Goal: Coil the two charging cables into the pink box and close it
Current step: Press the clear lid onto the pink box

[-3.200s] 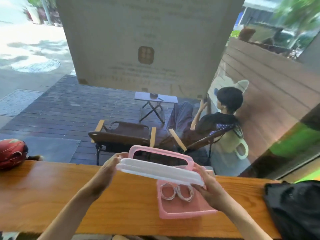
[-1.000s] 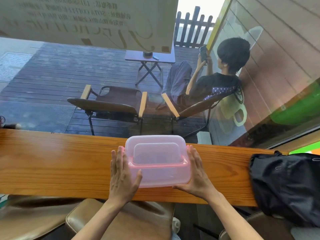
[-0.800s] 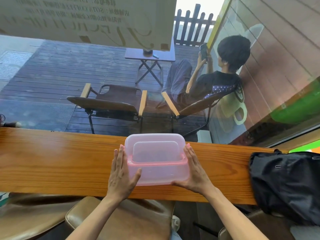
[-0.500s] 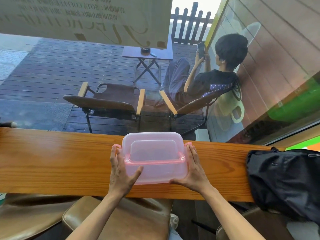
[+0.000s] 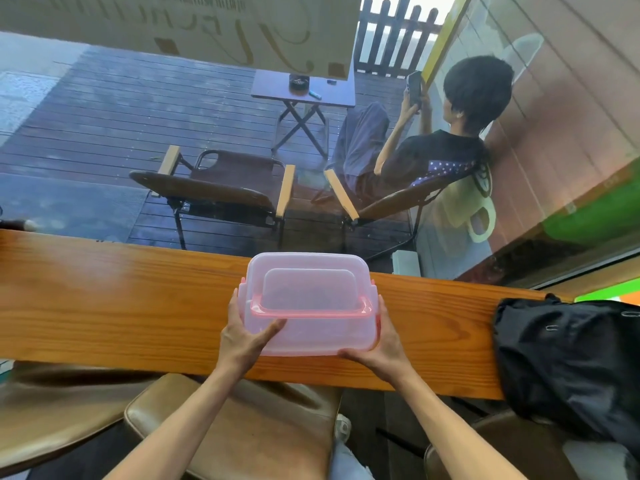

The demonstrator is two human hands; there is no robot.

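The pink box (image 5: 309, 336) stands on the wooden counter (image 5: 121, 299) with its translucent lid on and the pink handle (image 5: 308, 312) folded flat over the lid. My left hand (image 5: 242, 336) presses against its left side, fingers straight along the wall, thumb lying on the lid's near edge. Against the right side lies my right hand (image 5: 384, 344), fingers straight, thumb at the near right corner. I cannot make out the two charging cables through the cloudy lid.
A black bag (image 5: 571, 358) lies on the counter's right end. A glass window stands right behind the counter; beyond it a person sits on a deck chair. Brown stools (image 5: 242, 427) stand below the counter's near edge.
Earlier both hands held the lid above the open box with two coiled cables inside. Now the lid is on. Over the last second my hands slid slightly back along its sides.
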